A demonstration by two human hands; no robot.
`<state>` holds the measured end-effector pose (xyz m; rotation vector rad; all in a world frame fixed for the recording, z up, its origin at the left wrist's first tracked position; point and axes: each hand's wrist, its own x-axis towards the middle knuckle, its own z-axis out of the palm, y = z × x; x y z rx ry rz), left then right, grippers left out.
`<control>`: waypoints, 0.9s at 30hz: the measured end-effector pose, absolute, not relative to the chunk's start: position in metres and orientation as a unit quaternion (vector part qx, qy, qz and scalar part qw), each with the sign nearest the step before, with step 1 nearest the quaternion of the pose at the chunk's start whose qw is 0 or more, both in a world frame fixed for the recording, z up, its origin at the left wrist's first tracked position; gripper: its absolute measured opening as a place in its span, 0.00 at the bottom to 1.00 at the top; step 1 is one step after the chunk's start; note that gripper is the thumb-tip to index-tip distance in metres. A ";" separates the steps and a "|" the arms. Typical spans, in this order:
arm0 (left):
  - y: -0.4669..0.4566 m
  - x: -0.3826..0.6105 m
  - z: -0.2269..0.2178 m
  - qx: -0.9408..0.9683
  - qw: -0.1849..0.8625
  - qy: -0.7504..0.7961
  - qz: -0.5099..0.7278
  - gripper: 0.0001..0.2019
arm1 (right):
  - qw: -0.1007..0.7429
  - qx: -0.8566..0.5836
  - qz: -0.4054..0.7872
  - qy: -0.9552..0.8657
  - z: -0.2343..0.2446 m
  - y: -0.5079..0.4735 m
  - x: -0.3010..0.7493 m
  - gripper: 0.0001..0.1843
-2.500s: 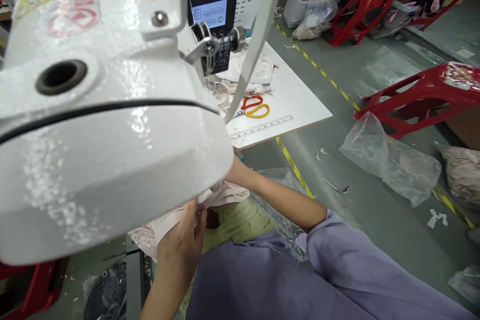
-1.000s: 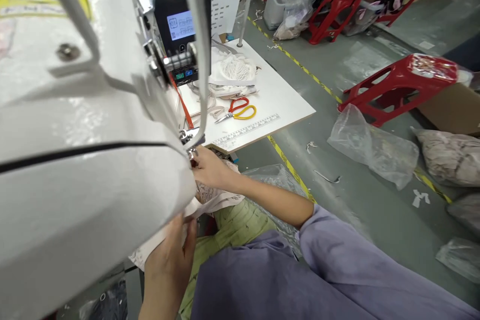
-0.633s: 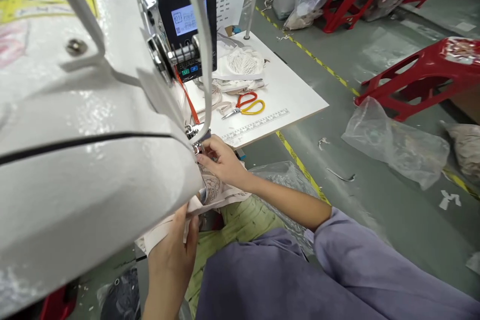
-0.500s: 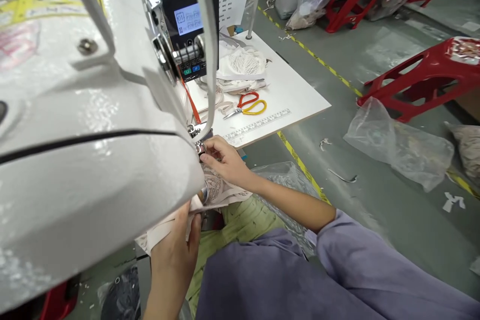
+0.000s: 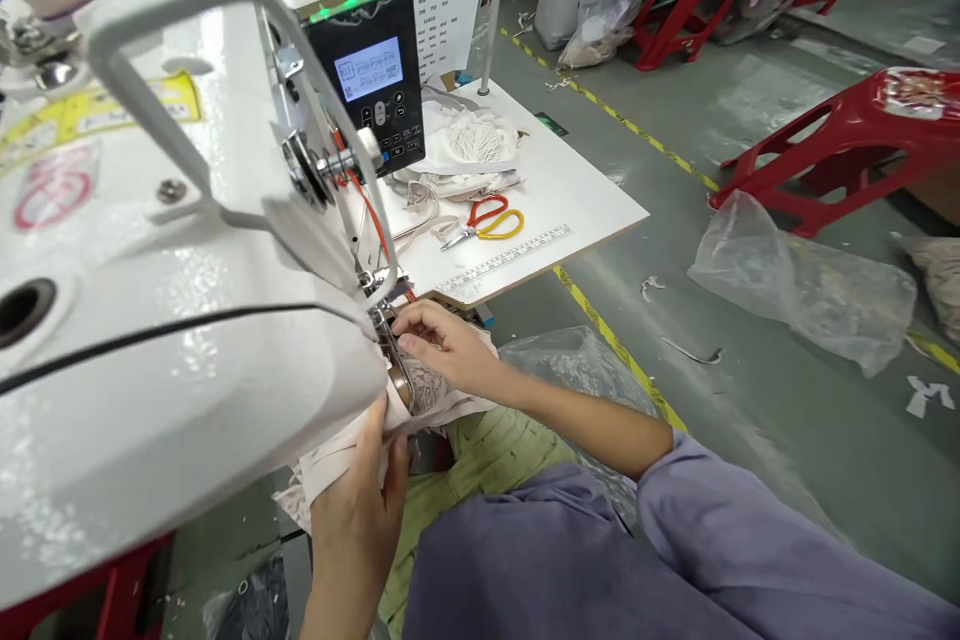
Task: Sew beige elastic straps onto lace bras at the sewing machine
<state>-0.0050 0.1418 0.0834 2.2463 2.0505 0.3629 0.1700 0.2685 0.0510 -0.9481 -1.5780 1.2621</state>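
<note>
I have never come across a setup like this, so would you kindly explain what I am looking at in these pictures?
There is no robot here: a person works with bare hands, and every picture comes from one head-worn camera looking forward and down.

The big white body is a sewing machine, with a lit control panel behind it. The left hand grips pale lace fabric. The right hand is at the machine's metal parts; whether its fingertips hold anything is unclear.

On the white tabletop lie scissors with one red and one yellow handle, a ruler strip and a pale cloth pile.
</note>
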 end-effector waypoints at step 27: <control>0.079 0.050 0.046 0.726 0.110 0.652 0.191 0.45 | 0.456 -0.394 0.646 -0.468 0.036 0.186 0.184 0.15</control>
